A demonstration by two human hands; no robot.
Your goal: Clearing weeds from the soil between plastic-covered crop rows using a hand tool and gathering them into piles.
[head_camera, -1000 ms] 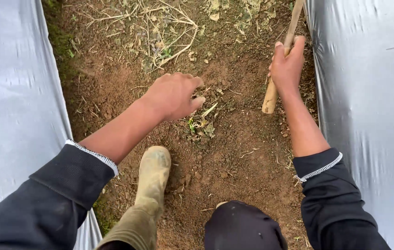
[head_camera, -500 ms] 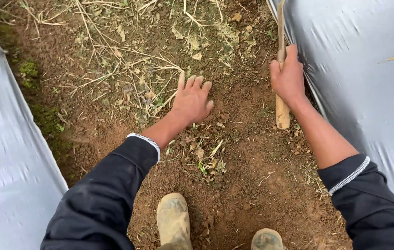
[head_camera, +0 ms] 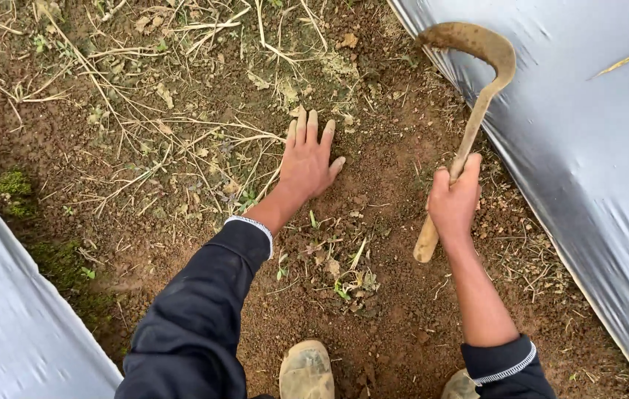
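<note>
A: What are the hands doing?

B: The left hand (head_camera: 308, 159) lies palm down on the soil (head_camera: 374, 310), fingers straight and slightly spread, tips pointing away from the person. It holds nothing — it simply presses the ground at the edge of a mat of dry stalks (head_camera: 144, 125).

A: And the other?

B: The right hand (head_camera: 453, 199) is closed in a fist round the wooden handle of a sickle (head_camera: 470, 125). The handle's butt sticks out below the fist, toward the person. The curved, soil-caked blade rises away from the hand and arches over the edge of a sheet (head_camera: 588, 148).

A: What sheet?

B: Silvery grey plastic covering the ground on the right. A second piece of the same plastic (head_camera: 11, 325) fills the lower left corner. The bare strip of earth runs between them.

A: Anything near the hands?

B: A few small green weeds (head_camera: 340, 288) lie between the two forearms, nearer the person than either hand. At the bottom edge, two muddy boots (head_camera: 307, 369) show — one between the arms, one under the right sleeve. Both sleeves are dark with pale striped cuffs.
</note>
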